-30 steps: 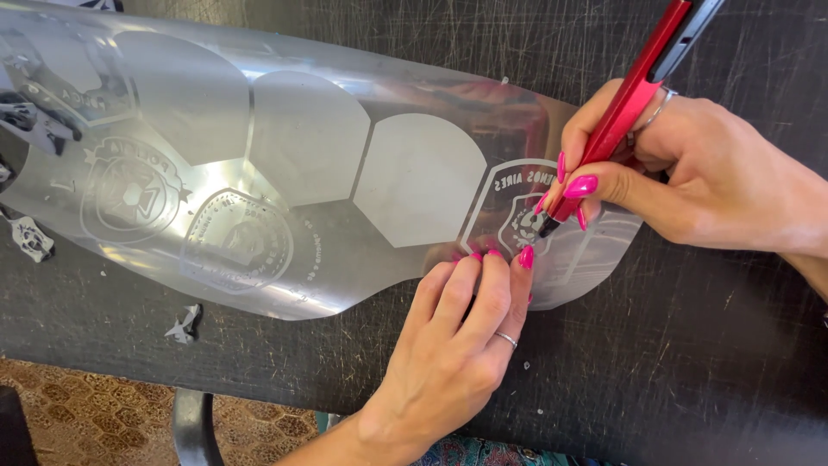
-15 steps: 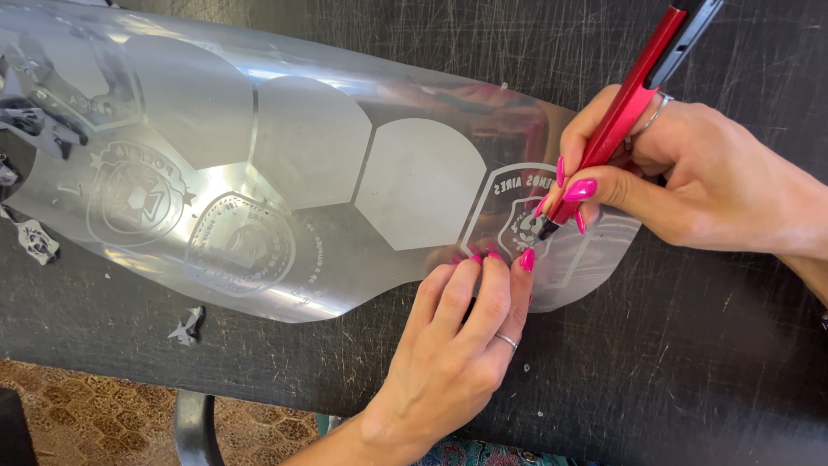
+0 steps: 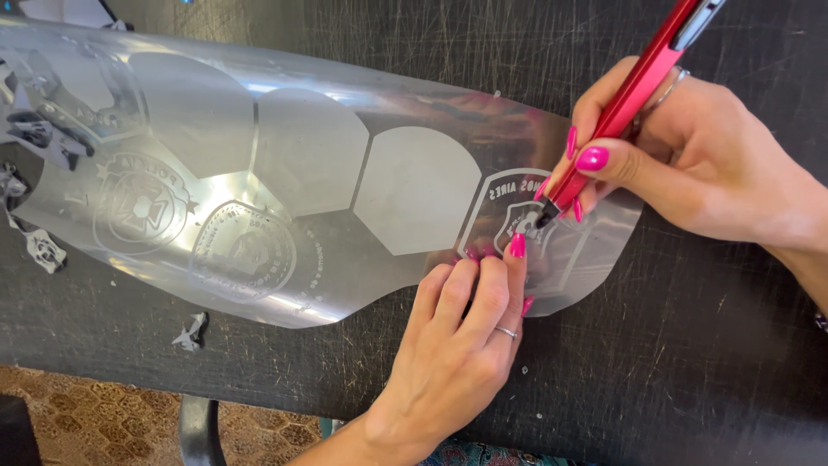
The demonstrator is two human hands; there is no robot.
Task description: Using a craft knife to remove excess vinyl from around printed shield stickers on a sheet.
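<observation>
While flat on the silver vinyl sheet [image 3: 285,173], left hand [image 3: 457,345] fingers together; right hand [image 3: 690,155] fingers closed around red weeding pen [image 3: 621,112].

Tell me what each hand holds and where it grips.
The right hand pinches a red pen-shaped tool low on its barrel, near the tip. The left hand holds nothing; its fingertips press the silver sheet down.
</observation>
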